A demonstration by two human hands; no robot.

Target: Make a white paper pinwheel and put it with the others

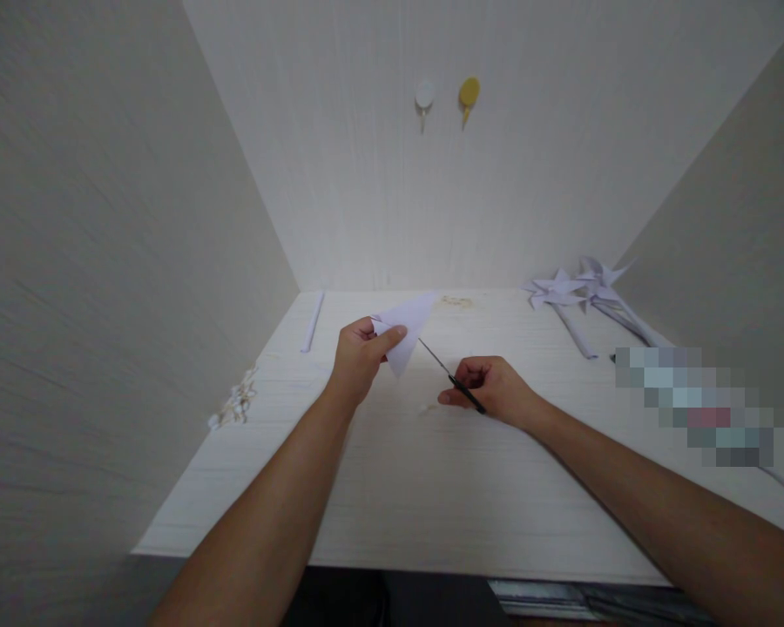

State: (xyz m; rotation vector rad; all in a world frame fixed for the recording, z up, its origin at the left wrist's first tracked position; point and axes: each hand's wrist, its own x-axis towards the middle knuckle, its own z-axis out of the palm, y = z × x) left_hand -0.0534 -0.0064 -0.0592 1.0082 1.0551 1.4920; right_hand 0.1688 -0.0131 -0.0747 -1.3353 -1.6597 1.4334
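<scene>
Holding a folded paper triangle (406,335) above the table's (431,488) middle, the left hand (359,353) pinched its corner (head view). The right hand (493,389), closed around scissors (448,374), hung low over the table, blade tip meeting the paper. Keeping the paper taut would likely steady the cut.

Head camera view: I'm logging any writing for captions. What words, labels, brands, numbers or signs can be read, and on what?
None can be read. The folded paper in the left hand is blank; the scissors in the right hand show no readable mark. The paper pinwheels, the white hook and yellow hook on the wall and the table bear no print. A blurred patch at the right hides whatever lies there.
</scene>
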